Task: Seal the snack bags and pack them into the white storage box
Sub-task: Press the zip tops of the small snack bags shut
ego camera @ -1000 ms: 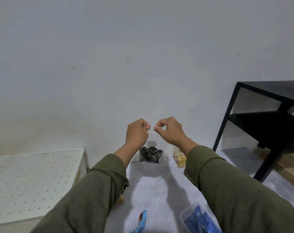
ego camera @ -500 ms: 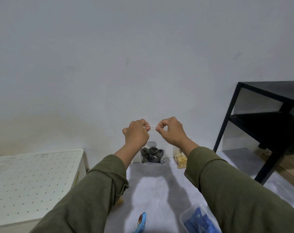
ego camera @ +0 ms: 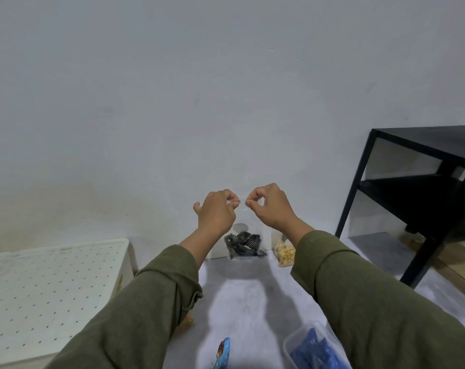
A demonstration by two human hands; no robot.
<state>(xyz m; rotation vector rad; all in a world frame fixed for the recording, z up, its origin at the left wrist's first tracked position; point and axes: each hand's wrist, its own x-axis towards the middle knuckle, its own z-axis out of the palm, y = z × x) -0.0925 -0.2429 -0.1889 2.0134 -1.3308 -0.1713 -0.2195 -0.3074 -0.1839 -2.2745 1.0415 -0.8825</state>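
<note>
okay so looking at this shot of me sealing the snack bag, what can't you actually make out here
- Head view, clear bag of dark cookies: its zip strip is too thin to tell whether it is sealed; left hand and right hand pinch over it.
- Bag of yellow snacks: partly behind the right forearm.
- Blue packet and clear tub: cut by the bottom edge.
- White storage box: lid hides the inside.

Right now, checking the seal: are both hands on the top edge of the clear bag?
Touching. The head view shows the left hand and right hand each pinching the clear bag's top strip, held up in front of the wall.
</note>
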